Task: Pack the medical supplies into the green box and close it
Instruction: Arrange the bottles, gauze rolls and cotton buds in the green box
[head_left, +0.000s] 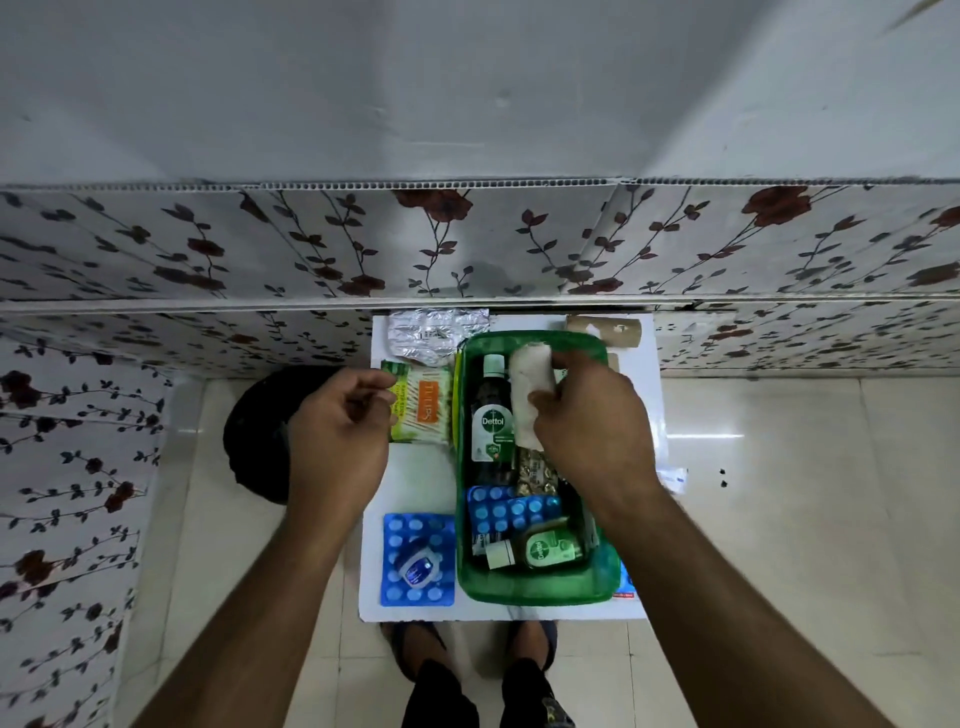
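The green box (535, 584) stands open on a small white table (415, 478). Inside lie a large dark Dettol bottle (491, 415), blue pill strips (511, 512), a small Dettol bottle (540, 551) and a gold blister strip (537, 470). My right hand (587, 426) holds a white bandage roll (527, 395) over the box. My left hand (340, 431) hovers with loosely curled fingers at the near end of a pack of cotton buds (423, 410). A blue pill strip (418, 558) with a small blue tub (418, 566) on it lies left of the box.
A silver foil pack (436, 335) and a brown cardboard roll (605, 330) lie at the table's far edge against a floral wall panel. A black round object (260, 431) sits on the tiled floor to the left. My feet (467, 649) stand below the table.
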